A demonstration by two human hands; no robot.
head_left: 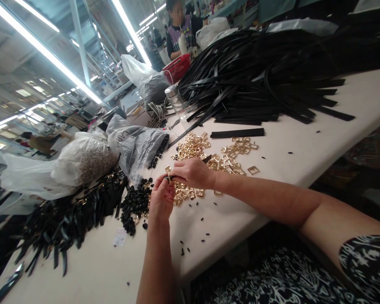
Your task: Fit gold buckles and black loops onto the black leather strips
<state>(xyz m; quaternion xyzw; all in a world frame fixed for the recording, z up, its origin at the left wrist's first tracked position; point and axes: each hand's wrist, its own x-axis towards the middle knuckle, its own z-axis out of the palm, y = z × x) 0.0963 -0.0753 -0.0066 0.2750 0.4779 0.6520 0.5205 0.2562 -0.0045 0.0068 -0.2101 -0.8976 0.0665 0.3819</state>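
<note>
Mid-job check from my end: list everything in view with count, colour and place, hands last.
Table: one, pale, beneath the work
Long straps: many, black, far right
Short strip: one, black, before straps
Buckles: many, gold, centre
Loops: many, black, left of buckles
Buckled straps: many, black and gold, left
Plastic bags: several, whitish or grey, far left
Bottle: one, clear, silver lid, behind buckles
Basket: one, red, back
Label: one, white, near left
Bits: several, black, scattered
Metal tool: one, silver, near-left corner
Co-worker: one, back
Held piece: black and gold, centre
Left hand, right hand: both on it
</note>
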